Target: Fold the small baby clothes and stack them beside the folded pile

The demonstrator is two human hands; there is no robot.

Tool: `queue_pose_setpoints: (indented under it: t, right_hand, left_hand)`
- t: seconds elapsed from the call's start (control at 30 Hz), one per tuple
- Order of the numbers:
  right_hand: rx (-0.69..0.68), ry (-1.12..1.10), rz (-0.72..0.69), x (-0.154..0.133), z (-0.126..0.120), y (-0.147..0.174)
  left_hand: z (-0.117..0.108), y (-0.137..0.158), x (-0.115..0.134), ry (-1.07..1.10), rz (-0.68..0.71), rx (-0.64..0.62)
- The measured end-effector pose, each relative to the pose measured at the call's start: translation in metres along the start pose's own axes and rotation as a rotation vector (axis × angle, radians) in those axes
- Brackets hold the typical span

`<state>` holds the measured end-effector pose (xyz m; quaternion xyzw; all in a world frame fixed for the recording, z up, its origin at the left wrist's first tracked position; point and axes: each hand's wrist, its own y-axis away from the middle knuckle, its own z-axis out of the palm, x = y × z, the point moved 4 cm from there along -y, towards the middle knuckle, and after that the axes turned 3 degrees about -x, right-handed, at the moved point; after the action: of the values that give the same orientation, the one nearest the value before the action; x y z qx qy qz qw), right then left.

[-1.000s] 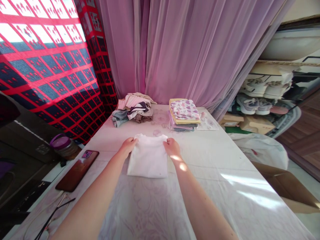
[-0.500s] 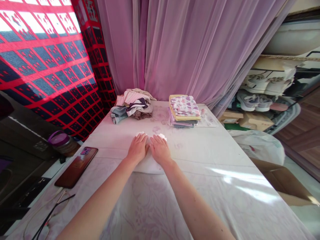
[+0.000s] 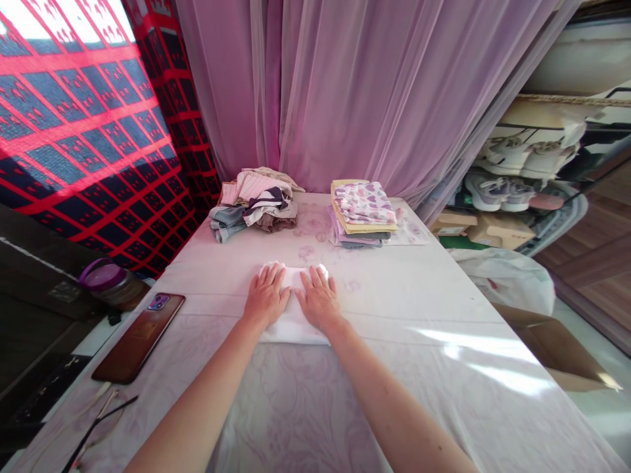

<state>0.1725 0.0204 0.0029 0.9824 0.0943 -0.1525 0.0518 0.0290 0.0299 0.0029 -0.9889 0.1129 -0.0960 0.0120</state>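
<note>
A white folded cloth lies flat on the table in front of me; its exact kind I cannot make out. My left hand rests palm down on its left side, fingers stretched out. On its right side my right hand lies flat too, fingers spread and pointing away from me. The cloth's middle shows between my two thumbs, and parts of it are hidden under the palms. Beyond it stands a neat stack of folded clothes, a heart-patterned piece on top. To the far left sits a loose heap of clothes.
A phone and a pair of glasses lie at the table's left edge, near a purple-lidded jar. Purple curtains hang behind. At the right are a shoe rack and an open cardboard box.
My hands have moved apart from the cloth's middle toward its two sides, fingers spreading. More of the white cloth shows between them. The view has shifted slightly.
</note>
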Motion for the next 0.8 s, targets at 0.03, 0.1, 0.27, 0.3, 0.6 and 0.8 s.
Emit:
queue_pose_setpoints:
  t: [0.03, 0.1, 0.27, 0.3, 0.6, 0.8]
  right_hand:
    - [0.002, -0.003, 0.000, 0.000, -0.001, 0.001]
    - [0.011, -0.010, 0.007, 0.000, -0.004, 0.005]
    - [0.078, -0.010, -0.051, -0.012, -0.006, 0.036]
    - [0.079, -0.006, -0.085, -0.016, -0.004, 0.043]
    - [-0.018, 0.003, -0.148, -0.013, 0.010, 0.059]
    - [0.022, -0.020, -0.184, -0.008, 0.007, 0.061]
  left_hand:
    - [-0.001, -0.001, -0.001, 0.009, -0.010, -0.020]
    - [-0.003, -0.001, -0.003, 0.036, -0.042, -0.070]
    - [-0.006, 0.022, -0.001, 0.034, 0.000, -0.047]
    - [-0.004, 0.030, 0.001, 0.026, 0.017, -0.030]
    - [0.005, 0.057, 0.000, -0.002, -0.008, 0.025]
    - [0.006, 0.052, -0.005, 0.063, -0.026, -0.004]
